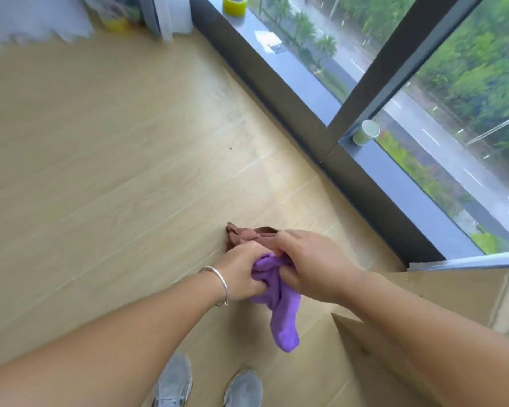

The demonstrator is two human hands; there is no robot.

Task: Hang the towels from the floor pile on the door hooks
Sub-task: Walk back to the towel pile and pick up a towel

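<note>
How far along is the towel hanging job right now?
Early stage, it seems. No towel shows as hung; neither door nor hooks are in view. In hand: the left hand and right hand both grip a purple towel, its end dangling. A brown towel lies bunched just behind the hands; whether it is held is unclear. Left: hang both.

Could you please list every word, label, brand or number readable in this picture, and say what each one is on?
None can be read.
The paper cup on the window sill shows a green band, no legible print.
The yellow tape roll shows no lettering.
The cardboard box shows bare faces.
The purple towel and brown towel show no tag.
</note>
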